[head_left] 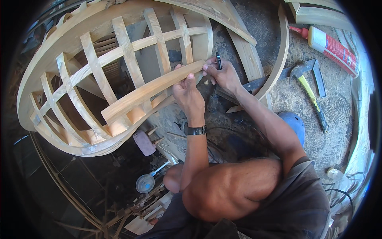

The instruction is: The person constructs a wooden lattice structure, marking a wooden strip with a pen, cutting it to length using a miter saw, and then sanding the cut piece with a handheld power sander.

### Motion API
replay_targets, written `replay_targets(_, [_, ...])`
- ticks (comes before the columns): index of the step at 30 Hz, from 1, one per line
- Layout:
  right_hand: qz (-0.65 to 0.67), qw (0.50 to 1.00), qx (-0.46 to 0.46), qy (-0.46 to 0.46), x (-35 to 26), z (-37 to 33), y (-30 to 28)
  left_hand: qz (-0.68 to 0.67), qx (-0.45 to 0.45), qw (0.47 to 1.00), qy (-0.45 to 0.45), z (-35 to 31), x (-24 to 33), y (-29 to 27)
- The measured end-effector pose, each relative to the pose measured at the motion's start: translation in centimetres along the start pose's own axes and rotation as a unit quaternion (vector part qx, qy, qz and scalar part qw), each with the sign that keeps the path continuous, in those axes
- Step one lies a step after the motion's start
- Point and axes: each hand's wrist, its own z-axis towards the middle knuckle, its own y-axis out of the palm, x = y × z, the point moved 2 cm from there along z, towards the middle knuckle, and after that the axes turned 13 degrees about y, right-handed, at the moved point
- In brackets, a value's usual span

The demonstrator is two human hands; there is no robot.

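Observation:
A curved wooden strip slants across the front of a large rounded wooden frame with several crossing slats. My left hand grips the strip near its right end, thumb on top and fingers underneath. At that same end, my right hand pinches the strip's tip between thumb and finger. A black pen also sticks up from my right hand, tucked between the fingers. The strip's left end lies over the frame's lower slats; whether it touches them I cannot tell.
To the right lie a hammer with a yellow-and-black handle, a metal square and a red-and-white glue bottle. A curved wooden piece stands beyond my right hand. Below the frame are a pinkish block and a round strainer-like item.

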Motion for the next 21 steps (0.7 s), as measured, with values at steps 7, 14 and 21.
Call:
replay_targets(7, [0.270,0.956,-0.040,0.105,1.0,0.3,1.4,-0.045,-0.004,0.999,0.028,-0.3,-0.6,-0.4])
replay_targets(14, [0.282,0.955,-0.001,0.092,2.0,-0.6,2.0,0.119,-0.010,0.992,0.048,-0.2,1.4,0.5])
replay_targets(21, [0.040,0.996,0.067,-0.043,2.2,-0.3,0.2,0.050,0.016,0.997,0.059,0.3,0.3,0.4])
